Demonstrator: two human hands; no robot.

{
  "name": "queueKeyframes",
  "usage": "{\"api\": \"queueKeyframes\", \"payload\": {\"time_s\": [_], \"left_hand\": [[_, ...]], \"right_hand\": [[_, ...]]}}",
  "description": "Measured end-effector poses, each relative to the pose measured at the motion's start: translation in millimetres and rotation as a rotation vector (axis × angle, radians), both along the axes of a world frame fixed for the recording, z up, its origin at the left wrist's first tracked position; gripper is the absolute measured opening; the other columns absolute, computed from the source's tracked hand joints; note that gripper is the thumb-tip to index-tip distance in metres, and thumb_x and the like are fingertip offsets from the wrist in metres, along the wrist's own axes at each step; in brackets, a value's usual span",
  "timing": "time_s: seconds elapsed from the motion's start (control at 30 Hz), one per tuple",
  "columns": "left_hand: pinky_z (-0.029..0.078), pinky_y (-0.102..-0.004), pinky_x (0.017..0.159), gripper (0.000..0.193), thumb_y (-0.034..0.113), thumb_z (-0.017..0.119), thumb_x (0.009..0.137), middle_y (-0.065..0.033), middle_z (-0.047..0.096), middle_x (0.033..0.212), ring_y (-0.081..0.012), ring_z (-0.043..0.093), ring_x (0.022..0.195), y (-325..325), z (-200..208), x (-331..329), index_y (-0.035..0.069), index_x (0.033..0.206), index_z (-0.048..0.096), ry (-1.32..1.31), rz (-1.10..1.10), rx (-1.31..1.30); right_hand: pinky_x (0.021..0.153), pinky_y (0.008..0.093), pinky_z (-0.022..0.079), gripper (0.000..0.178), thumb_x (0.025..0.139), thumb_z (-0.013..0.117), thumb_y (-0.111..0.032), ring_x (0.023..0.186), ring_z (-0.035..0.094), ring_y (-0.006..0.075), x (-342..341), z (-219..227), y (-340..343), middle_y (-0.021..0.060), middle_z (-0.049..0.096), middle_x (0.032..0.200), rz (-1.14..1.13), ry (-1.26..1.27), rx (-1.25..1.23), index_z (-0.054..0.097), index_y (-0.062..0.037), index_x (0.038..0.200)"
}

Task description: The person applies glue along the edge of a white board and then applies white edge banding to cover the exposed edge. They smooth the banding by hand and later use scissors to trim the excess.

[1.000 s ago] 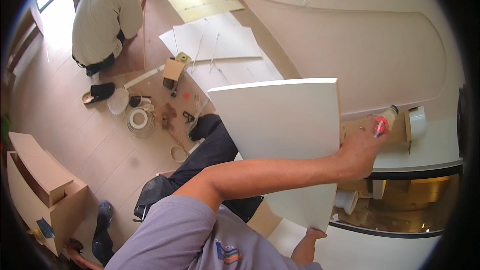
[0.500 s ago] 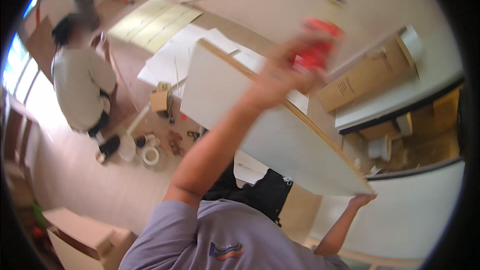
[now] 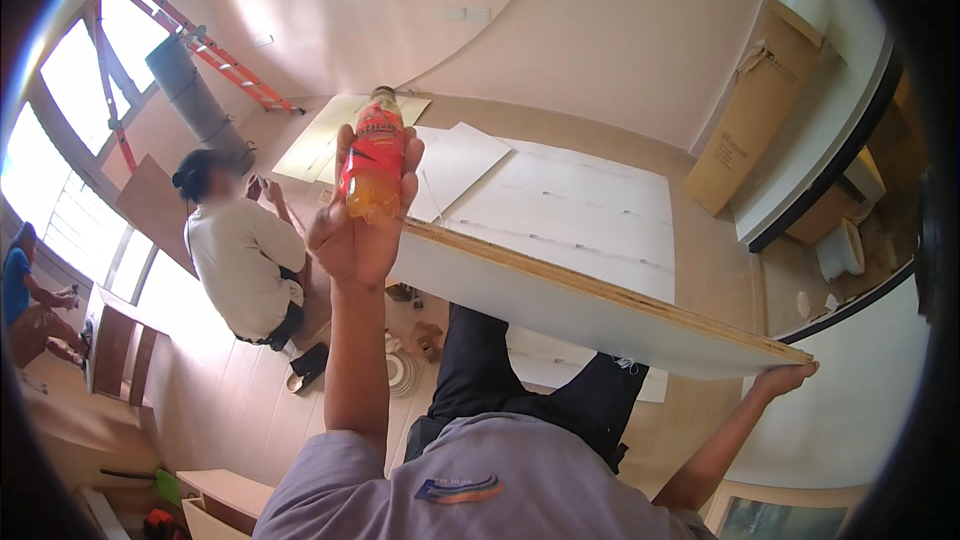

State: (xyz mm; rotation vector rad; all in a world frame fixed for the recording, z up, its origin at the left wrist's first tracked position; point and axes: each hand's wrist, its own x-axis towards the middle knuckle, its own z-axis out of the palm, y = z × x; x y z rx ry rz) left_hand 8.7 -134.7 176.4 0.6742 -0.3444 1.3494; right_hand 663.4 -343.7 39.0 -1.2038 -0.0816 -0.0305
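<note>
My left hand (image 3: 350, 245) is raised in front of me, its fingers wrapped round a bottle (image 3: 375, 165) with a red label, a dark cap and orange-yellow liquid low inside. The bottle stands nearly upright, tilted slightly. A long white-faced board (image 3: 580, 295) with a raw wooden edge slants across in front of my legs. My right hand (image 3: 787, 378) grips the board's far right corner, low and out to the side. The board's left end passes behind my left wrist; whether they touch I cannot tell.
White sheets (image 3: 590, 210) lie on the floor ahead. A co-worker (image 3: 235, 250) squats at left, another person (image 3: 35, 290) sits farther left. An orange ladder (image 3: 200, 45) leans by the windows. A long cardboard box (image 3: 750, 115) stands at right; a cable coil (image 3: 402, 372) lies near my feet.
My left hand has brought the bottle leftward and lower in view, and it shows sharply now. The board lies flatter across the view. My right hand still grips its corner.
</note>
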Motion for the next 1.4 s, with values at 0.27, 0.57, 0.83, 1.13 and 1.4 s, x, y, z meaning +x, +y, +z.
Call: {"api": "queueKeyframes", "payload": {"time_s": [0.27, 0.57, 0.83, 1.13, 1.4], "left_hand": [[0.039, -0.0521, 0.118, 0.116, -0.018, 0.066, 0.066, -0.0341, 0.007, 0.162, -0.0478, 0.012, 0.153, -30.2, 13.0, 10.3, 0.022, 0.163, 0.015, -0.017, 0.077, 0.205], [0.053, -0.0456, 0.107, 0.124, -0.02, 0.073, 0.07, -0.0217, -0.002, 0.167, -0.0401, 0.024, 0.151, -41.5, -1.6, 68.3, 0.022, 0.163, 0.002, -0.157, -0.092, 0.149], [0.051, -0.0414, 0.099, 0.133, 0.003, 0.1, 0.053, -0.0171, 0.031, 0.141, -0.0283, 0.046, 0.126, -29.1, -25.7, 68.7, 0.001, 0.152, 0.011, -0.041, -0.214, 0.171], [0.054, -0.0376, 0.093, 0.115, -0.001, 0.09, 0.069, -0.018, 0.035, 0.134, -0.0278, 0.051, 0.122, -30.0, -14.5, 119.0, 0.001, 0.15, 0.009, -0.054, -0.217, -0.073], [0.047, -0.0279, 0.069, 0.094, 0.017, 0.089, 0.075, -0.0107, 0.051, 0.109, -0.0128, 0.054, 0.087, -20.5, -11.8, 168.8, 0.005, 0.149, 0.032, 0.212, -0.288, 0.207]], "right_hand": [[0.104, 0.0443, 0.048, 0.078, 0.102, 0.031, -0.058, 0.116, 0.061, 0.0343, -36.8, 25.9, 24.2, 0.023, 0.06, 0.129, -0.022, -0.003, -0.093, 0.056, 0.0116, 0.127], [0.088, 0.0447, 0.058, 0.052, 0.108, 0.034, -0.049, 0.092, 0.066, 0.0275, 97.5, -82.2, -9.9, 0.0113, 0.065, 0.107, -0.044, -0.252, -0.136, 0.056, -0.0018, 0.108], [0.082, 0.0346, 0.046, 0.068, 0.103, 0.039, -0.058, 0.088, 0.06, 0.021, 0.7, -15.1, 50.4, 0.0114, 0.069, 0.092, -0.039, -0.126, -0.25, 0.069, 0.0033, 0.102], [0.092, 0.0349, 0.044, 0.064, 0.102, 0.047, -0.053, 0.101, 0.058, 0.0245, 7.9, 0.7, 23.3, 0.0134, 0.066, 0.111, 0.067, -0.114, -0.039, 0.064, 0.0073, 0.117], [0.101, 0.0282, 0.043, 0.063, 0.102, 0.058, -0.045, 0.114, 0.057, 0.0158, -1.0, 0.7, 19.6, 0.0086, 0.062, 0.129, 0.257, -0.107, 0.064, 0.051, 0.0042, 0.141]]}}
